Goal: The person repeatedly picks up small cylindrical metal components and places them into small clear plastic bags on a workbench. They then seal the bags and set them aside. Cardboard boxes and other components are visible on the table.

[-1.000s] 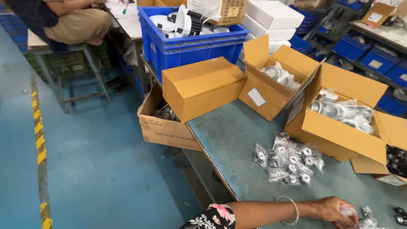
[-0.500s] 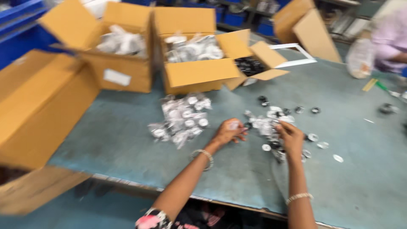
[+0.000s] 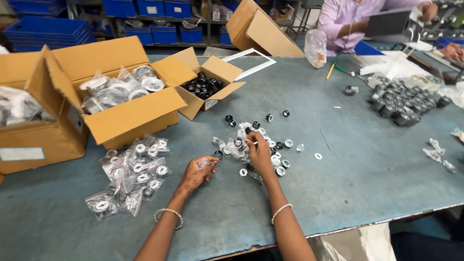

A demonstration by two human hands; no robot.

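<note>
Blue-grey table (image 3: 338,159) | left hand (image 3: 197,173) curled round clear packet (image 3: 207,163)

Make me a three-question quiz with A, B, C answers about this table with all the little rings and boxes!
1. Where is the pile of bagged parts?
A. left of the left hand
B. inside the blue bins
C. on the floor

2. What colour is the table?
A. red
B. grey-blue
C. yellow

3. The small box of black rings is:
A. taped shut
B. open
C. upside down

Answers: 1 A, the bags lie on the table left of that hand. 2 B, its bare top is grey-blue. 3 B, its flaps stand spread.
</note>
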